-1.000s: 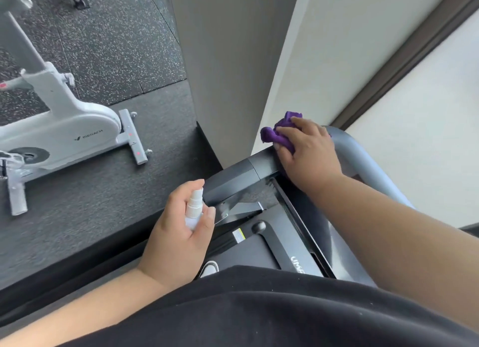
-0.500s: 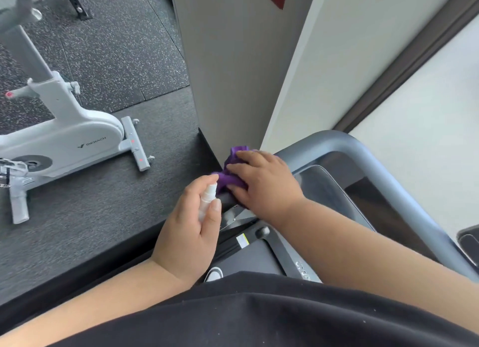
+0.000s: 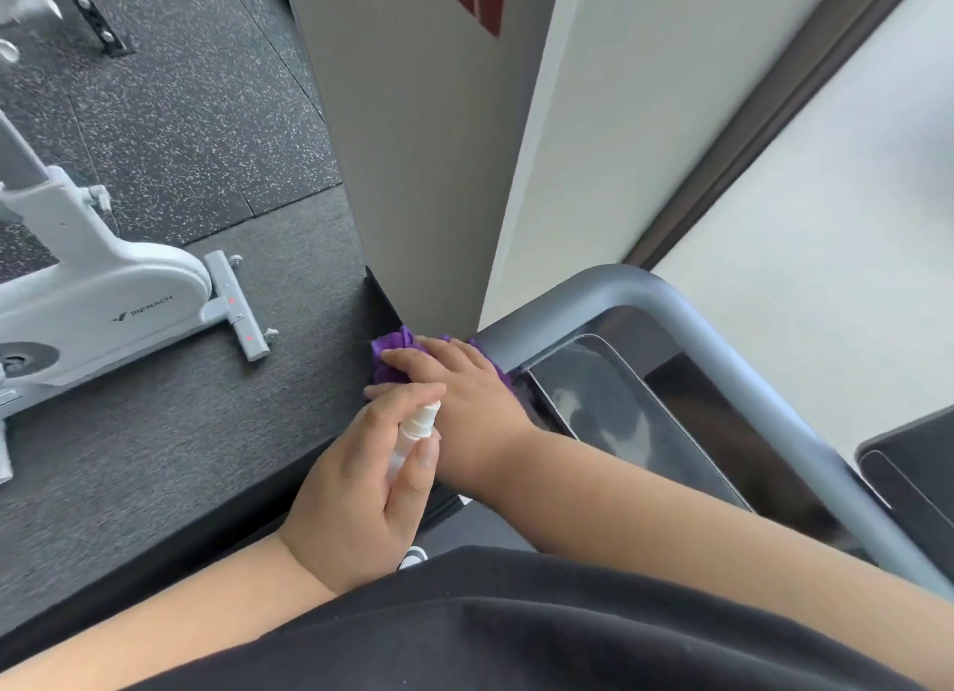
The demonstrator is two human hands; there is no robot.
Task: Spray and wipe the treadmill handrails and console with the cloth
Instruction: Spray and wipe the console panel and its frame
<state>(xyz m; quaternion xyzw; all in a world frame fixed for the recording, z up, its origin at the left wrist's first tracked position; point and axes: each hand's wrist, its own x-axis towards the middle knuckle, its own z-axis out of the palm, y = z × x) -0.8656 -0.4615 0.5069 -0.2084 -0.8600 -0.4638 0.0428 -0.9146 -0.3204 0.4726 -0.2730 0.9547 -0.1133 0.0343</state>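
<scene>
My right hand (image 3: 459,401) presses a purple cloth (image 3: 393,354) onto the left handrail of the treadmill, with its fingers curled over the cloth. Most of the cloth is hidden under the hand. The grey handrail (image 3: 609,290) bends round the dark glossy console screen (image 3: 630,416) and runs on to the lower right. My left hand (image 3: 361,489) grips a small white spray bottle (image 3: 415,429) just in front of my right wrist, nozzle pointing up toward the cloth.
A white exercise bike (image 3: 103,303) stands on the speckled rubber floor (image 3: 180,122) at the left. A grey pillar (image 3: 413,148) rises directly behind the handrail. Another dark panel (image 3: 913,463) shows at the right edge. My black shirt fills the bottom.
My right hand has slid the cloth leftward down the handrail, from its bend to its left end. My left hand with the bottle has stayed close by. The console came into view.
</scene>
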